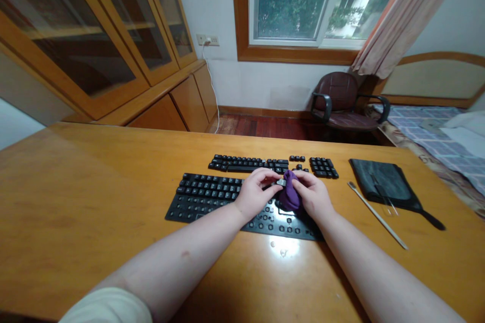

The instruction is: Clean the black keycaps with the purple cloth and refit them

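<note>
A black keyboard point(204, 197) lies on the wooden desk point(94, 186), with many keys missing from its right half. Removed keycaps point(246, 164) lie in rows just behind it. My left hand point(255, 193) pinches a small keycap point(281, 182) between thumb and fingers above the keyboard. Touching that keycap is a purple cloth point(290, 193), which my right hand point(314, 194) grips. Both hands hover over the keyboard's right half.
A dark folded cloth point(381, 181) with thin tools lies at the right of the desk, beside a long thin stick point(377, 214). Behind the desk stand a dark red armchair point(346, 103), wooden cabinets point(113, 35) and a bed point(447, 141).
</note>
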`<control>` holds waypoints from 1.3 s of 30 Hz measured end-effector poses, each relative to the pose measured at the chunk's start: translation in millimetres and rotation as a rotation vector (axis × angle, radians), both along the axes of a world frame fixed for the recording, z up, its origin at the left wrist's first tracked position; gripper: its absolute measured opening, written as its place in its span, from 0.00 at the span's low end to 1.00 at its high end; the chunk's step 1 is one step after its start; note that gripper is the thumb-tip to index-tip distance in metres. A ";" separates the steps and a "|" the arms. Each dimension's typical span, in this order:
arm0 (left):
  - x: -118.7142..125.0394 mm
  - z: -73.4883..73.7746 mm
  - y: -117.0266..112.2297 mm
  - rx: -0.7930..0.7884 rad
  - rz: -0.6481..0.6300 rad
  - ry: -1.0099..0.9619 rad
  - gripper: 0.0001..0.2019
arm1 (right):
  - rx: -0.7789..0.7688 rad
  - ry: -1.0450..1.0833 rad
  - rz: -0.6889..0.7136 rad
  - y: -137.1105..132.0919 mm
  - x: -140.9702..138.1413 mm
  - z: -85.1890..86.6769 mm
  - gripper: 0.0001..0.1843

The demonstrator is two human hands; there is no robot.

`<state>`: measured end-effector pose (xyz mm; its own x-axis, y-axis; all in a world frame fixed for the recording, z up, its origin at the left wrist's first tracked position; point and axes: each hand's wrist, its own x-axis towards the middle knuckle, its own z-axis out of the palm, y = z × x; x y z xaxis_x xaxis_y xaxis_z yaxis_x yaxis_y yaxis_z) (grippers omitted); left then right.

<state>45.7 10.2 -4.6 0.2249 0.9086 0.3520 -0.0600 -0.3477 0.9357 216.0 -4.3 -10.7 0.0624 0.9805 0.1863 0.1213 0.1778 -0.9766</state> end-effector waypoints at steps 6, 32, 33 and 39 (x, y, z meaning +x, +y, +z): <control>-0.5 -2.6 0.3 0.030 0.012 0.010 0.07 | 0.112 -0.091 0.116 1.3 1.6 6.1 0.09; -6.2 2.3 -2.4 0.254 0.016 0.244 0.08 | 0.051 0.008 0.124 0.1 -0.4 5.7 0.10; -6.6 3.5 -2.9 0.271 0.010 0.260 0.08 | 0.037 0.010 0.129 -0.1 -0.5 5.3 0.09; -6.5 6.7 -7.1 0.323 0.039 0.338 0.09 | -0.066 -0.042 0.129 -1.0 0.9 0.8 0.10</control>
<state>39.2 3.1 2.1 0.3436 0.7748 0.5307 0.2488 -0.6200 0.7441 216.9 -5.3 -9.9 -0.0718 0.9901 0.1208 0.1426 0.1301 -0.9812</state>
